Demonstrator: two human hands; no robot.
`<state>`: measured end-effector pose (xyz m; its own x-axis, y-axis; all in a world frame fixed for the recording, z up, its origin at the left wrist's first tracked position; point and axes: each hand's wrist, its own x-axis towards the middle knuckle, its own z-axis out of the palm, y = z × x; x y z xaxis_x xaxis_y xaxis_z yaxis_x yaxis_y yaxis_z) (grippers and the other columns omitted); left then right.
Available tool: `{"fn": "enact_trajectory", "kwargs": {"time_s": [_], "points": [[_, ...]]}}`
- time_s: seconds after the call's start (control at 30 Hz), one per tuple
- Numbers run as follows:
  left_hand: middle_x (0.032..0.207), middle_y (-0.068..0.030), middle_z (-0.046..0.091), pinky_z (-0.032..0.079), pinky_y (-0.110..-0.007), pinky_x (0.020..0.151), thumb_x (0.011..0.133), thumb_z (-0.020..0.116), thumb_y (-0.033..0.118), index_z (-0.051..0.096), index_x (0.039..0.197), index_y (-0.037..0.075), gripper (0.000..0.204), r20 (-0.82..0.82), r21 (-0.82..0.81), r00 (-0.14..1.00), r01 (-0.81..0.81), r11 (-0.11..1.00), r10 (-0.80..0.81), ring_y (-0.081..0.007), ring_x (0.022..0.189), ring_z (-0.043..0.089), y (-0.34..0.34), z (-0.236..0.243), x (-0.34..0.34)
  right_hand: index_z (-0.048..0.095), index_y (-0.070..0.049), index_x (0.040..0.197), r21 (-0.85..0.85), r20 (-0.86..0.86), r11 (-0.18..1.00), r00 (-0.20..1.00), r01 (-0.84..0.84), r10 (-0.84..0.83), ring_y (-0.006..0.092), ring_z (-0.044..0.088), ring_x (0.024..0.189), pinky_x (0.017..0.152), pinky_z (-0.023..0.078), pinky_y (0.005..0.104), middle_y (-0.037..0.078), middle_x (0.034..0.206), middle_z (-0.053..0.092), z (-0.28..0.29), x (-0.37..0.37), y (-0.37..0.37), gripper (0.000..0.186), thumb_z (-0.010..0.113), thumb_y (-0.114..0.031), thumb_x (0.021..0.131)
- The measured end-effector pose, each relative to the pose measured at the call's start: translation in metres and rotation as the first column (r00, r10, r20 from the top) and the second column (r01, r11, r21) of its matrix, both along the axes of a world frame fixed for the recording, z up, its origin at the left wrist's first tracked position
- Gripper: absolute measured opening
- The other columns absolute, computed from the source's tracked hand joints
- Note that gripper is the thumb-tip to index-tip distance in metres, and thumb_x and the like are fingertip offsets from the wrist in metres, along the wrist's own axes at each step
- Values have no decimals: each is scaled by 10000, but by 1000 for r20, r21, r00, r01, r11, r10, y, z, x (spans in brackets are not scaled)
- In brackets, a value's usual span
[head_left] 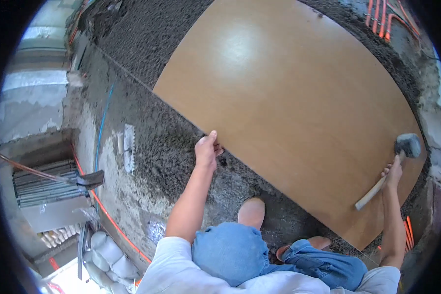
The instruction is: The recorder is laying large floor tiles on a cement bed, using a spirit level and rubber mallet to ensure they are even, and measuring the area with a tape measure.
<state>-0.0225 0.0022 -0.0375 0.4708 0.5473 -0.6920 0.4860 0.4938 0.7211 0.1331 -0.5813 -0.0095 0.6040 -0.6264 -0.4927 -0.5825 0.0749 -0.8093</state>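
Note:
A large, glossy tan tile (289, 103) lies over a bed of dark, crumbly mortar (137, 39). My left hand (208, 151) is at its near left edge, the thumb up against the rim and the fingers curled by it; part of the grip is hidden. Over the tile's right part, my right hand (393, 172) is closed around the pale handle of a rubber mallet (408, 145). The mallet's dark, worn head points away from me, near the tile's right side. Whether the head touches the tile I cannot tell.
A notched trowel (129, 148) lies on the rough floor at left. Beyond it are a blue line (103, 122), an orange conduit (115, 223) and a long-handled hoe (90, 180). Grey bags (108, 255) sit lower left. More orange pipes (377, 19) rise upper right.

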Motion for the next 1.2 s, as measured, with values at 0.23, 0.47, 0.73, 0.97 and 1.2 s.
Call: {"fn": "enact_trajectory", "kwargs": {"time_s": [0.23,0.47,0.73,0.97,1.2], "points": [[692,10,545,405,-230,468,878,622,294,563,798,61,253,15,56,999,-37,998,36,-61,536,445,3,-14,-8,541,-83,957,-34,-20,591,592,-806,806,44,394,492,405,303,220,-47,648,423,49,31,218,361,464,-435,942],[696,-11,541,396,-251,490,873,626,294,548,795,33,284,28,35,999,-47,998,46,-87,553,453,-1,-13,-4,561,-15,1057,3,312,493,469,-870,826,85,411,425,381,346,271,1,620,481,54,79,445,430,458,-416,939],[683,-20,537,393,-242,476,868,638,288,566,801,-1,305,-33,46,998,-51,998,53,-91,562,478,2,-17,-12,518,-54,1007,104,170,458,470,-883,866,81,432,447,380,357,262,1,644,450,36,81,513,371,457,-409,920],[676,-24,533,385,-246,467,868,642,272,567,818,-13,299,-10,48,998,-62,997,62,-90,540,467,4,-14,-11,514,-41,1030,97,91,403,411,-910,907,66,418,439,377,347,239,-5,648,449,33,95,511,401,448,-422,925],[655,-21,535,394,-248,475,848,667,254,575,805,-15,288,9,26,996,-85,996,85,-88,544,473,0,-4,-6,534,12,1030,71,125,420,426,-905,896,95,443,437,383,374,274,25,637,474,20,94,467,444,450,-410,922]]}}
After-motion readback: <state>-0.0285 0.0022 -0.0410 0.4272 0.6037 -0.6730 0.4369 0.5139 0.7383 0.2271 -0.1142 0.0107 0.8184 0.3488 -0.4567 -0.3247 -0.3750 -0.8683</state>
